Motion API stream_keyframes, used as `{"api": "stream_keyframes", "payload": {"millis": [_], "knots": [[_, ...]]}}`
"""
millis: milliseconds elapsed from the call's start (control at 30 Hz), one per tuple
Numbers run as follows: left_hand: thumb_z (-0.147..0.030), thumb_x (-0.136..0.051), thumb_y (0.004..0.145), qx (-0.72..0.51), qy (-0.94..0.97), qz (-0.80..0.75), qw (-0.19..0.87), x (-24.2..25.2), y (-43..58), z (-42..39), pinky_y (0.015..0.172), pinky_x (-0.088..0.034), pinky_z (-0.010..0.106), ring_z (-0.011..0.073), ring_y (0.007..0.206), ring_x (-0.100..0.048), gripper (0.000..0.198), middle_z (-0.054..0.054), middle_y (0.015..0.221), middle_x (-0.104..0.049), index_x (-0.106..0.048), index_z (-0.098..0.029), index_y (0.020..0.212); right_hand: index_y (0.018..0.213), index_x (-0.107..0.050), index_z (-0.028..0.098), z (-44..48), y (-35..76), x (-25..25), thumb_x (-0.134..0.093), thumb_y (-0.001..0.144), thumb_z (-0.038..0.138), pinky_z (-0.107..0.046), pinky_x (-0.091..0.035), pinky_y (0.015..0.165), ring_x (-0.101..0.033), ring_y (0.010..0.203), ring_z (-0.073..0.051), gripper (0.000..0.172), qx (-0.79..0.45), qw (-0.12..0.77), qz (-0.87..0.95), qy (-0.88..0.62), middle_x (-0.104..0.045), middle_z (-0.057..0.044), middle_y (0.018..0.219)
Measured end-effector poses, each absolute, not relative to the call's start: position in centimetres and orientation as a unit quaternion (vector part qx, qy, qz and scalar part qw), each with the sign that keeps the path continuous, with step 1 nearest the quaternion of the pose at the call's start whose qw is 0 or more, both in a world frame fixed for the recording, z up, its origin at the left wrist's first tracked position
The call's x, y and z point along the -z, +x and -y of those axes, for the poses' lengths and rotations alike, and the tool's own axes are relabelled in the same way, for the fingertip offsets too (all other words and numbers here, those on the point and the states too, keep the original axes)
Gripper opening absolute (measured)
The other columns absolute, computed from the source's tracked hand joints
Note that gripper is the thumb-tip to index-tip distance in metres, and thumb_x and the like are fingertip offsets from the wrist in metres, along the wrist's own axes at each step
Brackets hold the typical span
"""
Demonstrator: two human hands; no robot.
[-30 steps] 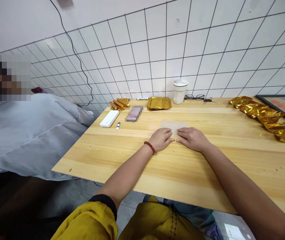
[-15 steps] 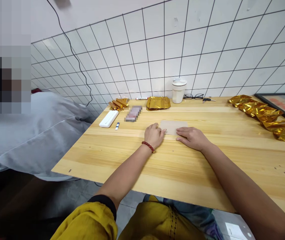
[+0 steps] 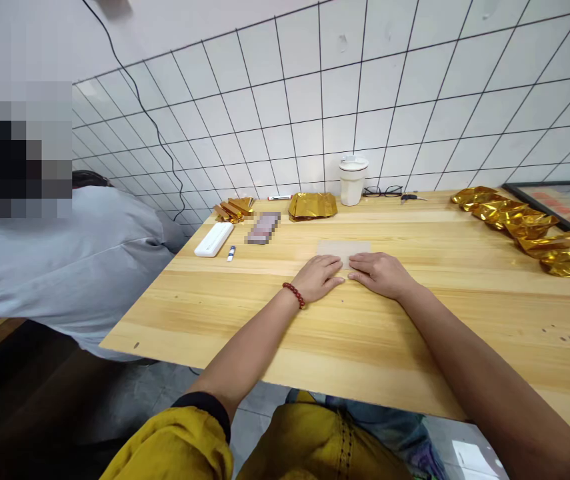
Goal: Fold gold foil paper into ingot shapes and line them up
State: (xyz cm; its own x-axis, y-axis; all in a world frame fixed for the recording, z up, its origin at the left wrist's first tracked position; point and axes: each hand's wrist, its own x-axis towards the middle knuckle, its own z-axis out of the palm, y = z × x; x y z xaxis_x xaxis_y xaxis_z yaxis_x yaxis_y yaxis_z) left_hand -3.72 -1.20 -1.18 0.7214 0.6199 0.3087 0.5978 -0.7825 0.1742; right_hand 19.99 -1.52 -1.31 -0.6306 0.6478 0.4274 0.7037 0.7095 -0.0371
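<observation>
A pale tan sheet of paper lies flat on the wooden table in front of me. My left hand, with a red bead bracelet at the wrist, rests palm down on the sheet's near left edge, fingers stretched out. My right hand lies flat on the near right edge, fingers pointing left toward the left hand. The fingertips of both hands nearly meet over the paper.
A row of folded gold foil pieces runs along the right. More gold foil and small folded gold pieces sit at the back, beside a white cup, glasses, a white case. A person in grey sits at left.
My left hand slid left along the paper's edge, then came back right to meet the right hand. The person at left shifted.
</observation>
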Motion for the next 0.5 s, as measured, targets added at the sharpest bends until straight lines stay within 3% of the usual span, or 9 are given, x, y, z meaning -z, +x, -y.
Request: {"api": "stream_keyframes", "payload": {"millis": [167, 367, 500], "knots": [[-0.042, -0.053, 0.098, -0.189, 0.928, -0.322, 0.02, 1.5, -3.8, 1.0, 0.108, -0.045, 0.044, 0.0266, 0.127, -0.056, 0.04, 0.015, 0.135, -0.061, -0.064, -0.015, 0.124, 0.096, -0.078, 0.022, 1.7, 20.3, 1.2, -0.048, 0.099, 0.042, -0.033, -0.052, 0.081, -0.071, 0.099, -0.023, 0.037, 0.095, 0.204, 0.867, -0.445, -0.077, -0.007, 0.107], [-0.041, -0.053, 0.097, -0.198, 0.928, -0.315, 0.026, 1.6, -3.9, 0.9, 0.109, -0.044, 0.044, 0.0266, 0.127, -0.056, 0.039, 0.017, 0.134, -0.061, -0.064, -0.014, 0.123, 0.079, -0.077, 0.018, 1.3, 21.0, 1.4, -0.046, 0.099, 0.039, -0.045, -0.037, 0.103, -0.071, 0.088, -0.023, 0.043, 0.152, 0.196, 0.821, -0.514, -0.078, -0.008, 0.092], [-0.042, -0.053, 0.097, -0.197, 0.927, -0.318, 0.025, 1.7, -3.9, 0.9, 0.109, -0.044, 0.044, 0.0263, 0.127, -0.056, 0.038, 0.015, 0.135, -0.061, -0.065, -0.016, 0.123, 0.073, -0.076, 0.018, 1.1, 21.3, 1.7, -0.047, 0.099, 0.039, -0.049, -0.032, 0.106, -0.071, 0.088, -0.024, 0.044, 0.177, 0.204, 0.798, -0.539, -0.078, -0.009, 0.093]]}}
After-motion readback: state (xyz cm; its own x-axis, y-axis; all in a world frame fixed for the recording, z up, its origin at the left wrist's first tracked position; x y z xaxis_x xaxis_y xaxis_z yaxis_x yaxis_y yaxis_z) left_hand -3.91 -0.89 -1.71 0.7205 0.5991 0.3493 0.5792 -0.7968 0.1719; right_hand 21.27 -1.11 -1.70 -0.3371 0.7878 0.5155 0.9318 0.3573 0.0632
